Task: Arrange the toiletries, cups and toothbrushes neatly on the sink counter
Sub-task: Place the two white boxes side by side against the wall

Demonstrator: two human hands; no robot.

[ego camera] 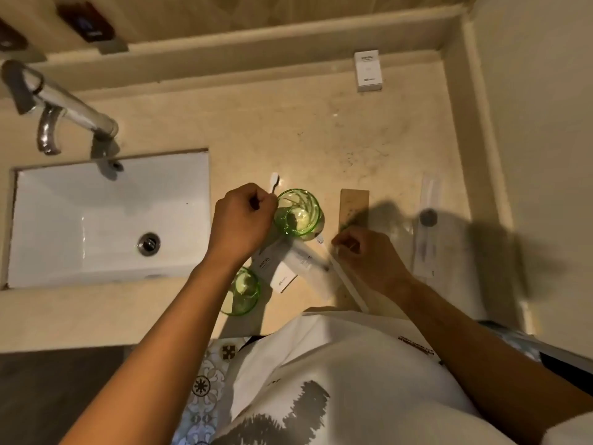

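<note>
Toothbrush (274, 181), white: your left hand (240, 220) holds it in a closed fist, head poking out above the knuckles, just beside the rim of the far green cup (298, 215). Not yet in the cup.

Second toothbrush (349, 285), white, long handle: your right hand (369, 255) pinches its upper end with curled fingers; the handle slants down toward the counter edge, across a tan strip (353, 203) lying flat on the counter (256, 130).

Near green cup (242, 292): stands close to the front edge, partly hidden under your left forearm.

Sachets and small packets (282, 268): a loose overlapping heap between the two cups.

White box (368, 71): upright at the back, well apart from the rest.

Clear wrapper (426, 226): flat at the right, with a dark round cap on it.

Risks, as judged:
- Your left forearm passes right over the near cup; a careless withdrawal could knock it off the front edge.
- Dropping the brush into the far cup off-centre could tip the glass or clip its rim.
- The right-hand brush could sweep the packets as it lifts.

Writing: dark print shows on the box and packets, too small and blurred to read. No brand legible.
</note>
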